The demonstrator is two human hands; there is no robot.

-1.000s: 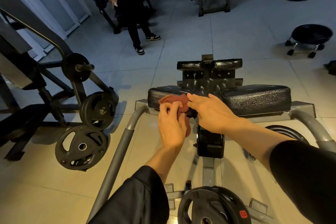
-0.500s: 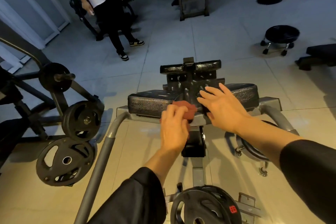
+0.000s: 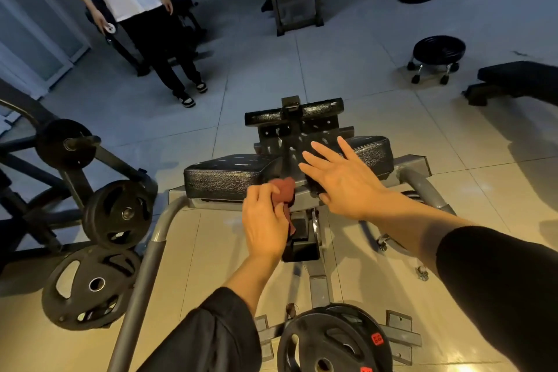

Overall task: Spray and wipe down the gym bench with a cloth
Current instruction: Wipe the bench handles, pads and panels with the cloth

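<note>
Closest to the camera, a black weight plate with red labels sits on the grey metal frame at the bottom edge. Two forearms in dark sleeves reach forward over it. The left hand is curled around a dark red cloth, gripping it bunched, and the cloth touches the near edge of the bench just where the two black pads meet. The right hand is spread flat with its fingers straight and apart, holding nothing; it lies over the inner end of the right pad, though whether the palm actually presses on it cannot be told. The left pad lies bare, its textured surface showing pale glints. Behind the pads stands a black perforated bracket with a padded bar on top.

To the left, a rack carries several black weight plates. Farther off on the tiled floor are a round stool on wheels, a flat bench at the right edge, and a standing person in a white top and black trousers.
</note>
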